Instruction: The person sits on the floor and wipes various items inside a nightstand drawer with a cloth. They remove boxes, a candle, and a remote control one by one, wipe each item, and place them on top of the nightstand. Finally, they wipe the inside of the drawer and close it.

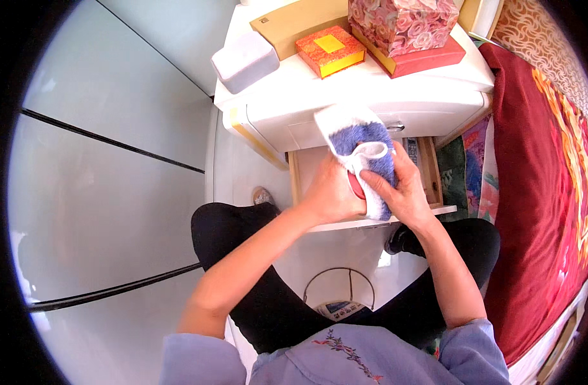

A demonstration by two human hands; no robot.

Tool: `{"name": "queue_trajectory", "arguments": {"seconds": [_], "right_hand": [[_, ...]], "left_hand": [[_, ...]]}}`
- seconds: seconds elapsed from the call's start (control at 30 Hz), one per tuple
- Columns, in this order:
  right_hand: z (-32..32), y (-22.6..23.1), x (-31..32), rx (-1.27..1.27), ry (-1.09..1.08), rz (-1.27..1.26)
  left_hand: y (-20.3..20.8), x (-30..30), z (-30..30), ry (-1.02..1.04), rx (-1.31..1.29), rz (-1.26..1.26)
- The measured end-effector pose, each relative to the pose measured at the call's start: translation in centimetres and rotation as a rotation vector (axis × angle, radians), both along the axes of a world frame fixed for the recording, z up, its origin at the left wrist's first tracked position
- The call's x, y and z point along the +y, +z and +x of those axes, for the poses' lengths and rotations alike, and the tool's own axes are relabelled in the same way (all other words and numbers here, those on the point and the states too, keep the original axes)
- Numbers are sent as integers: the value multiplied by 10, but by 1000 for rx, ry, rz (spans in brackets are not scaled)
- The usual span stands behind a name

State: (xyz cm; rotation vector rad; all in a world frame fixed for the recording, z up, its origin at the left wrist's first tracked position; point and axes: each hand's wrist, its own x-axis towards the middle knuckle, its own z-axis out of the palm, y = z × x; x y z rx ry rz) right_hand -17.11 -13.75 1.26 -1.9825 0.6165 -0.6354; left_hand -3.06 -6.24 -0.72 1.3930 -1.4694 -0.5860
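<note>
Both my hands meet over the opened drawer (310, 168) of a white dresser. Between them is a folded blue-and-white cloth (375, 168), thick and fuzzy like a small towel. My left hand (332, 192) is closed at the cloth's left side, its fingers partly hidden. A small red patch (356, 185) of something shows between that hand and the cloth; its kind cannot be made out. From the right, my right hand (406, 191) grips the cloth, thumb across its front and fingers behind. The cloth's white upper end flops up toward the dresser front.
On the dresser top (294, 96) stand a pale grey box (246, 63), an orange-and-yellow box (330, 50) and a rose-patterned box (406, 25) on a red one. A glossy cabinet (114, 192) lines the left. A bed with a dark red cover (531, 212) flanks the right.
</note>
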Motion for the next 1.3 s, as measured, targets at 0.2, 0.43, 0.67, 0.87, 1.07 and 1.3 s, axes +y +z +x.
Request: {"name": "queue_trajectory", "arguments": {"seconds": [0.2, 0.43, 0.67, 0.87, 1.07, 1.3], "right_hand": [[13, 3, -3, -267, -269, 353], [6, -1, -17, -429, -396, 694], [2, 6, -6, -212, -51, 126], [8, 1, -10, -214, -330, 179], [4, 8, -15, -277, -293, 480], [-2, 3, 3, -140, -110, 91]], "left_hand": [[17, -5, -7, 156, -13, -38], [10, -16, -9, 202, -4, -111], [3, -16, -2, 156, 1, -39], [6, -12, -15, 104, -29, -12], [7, -14, -4, 284, -17, -194], [0, -16, -2, 332, -30, -242]]}}
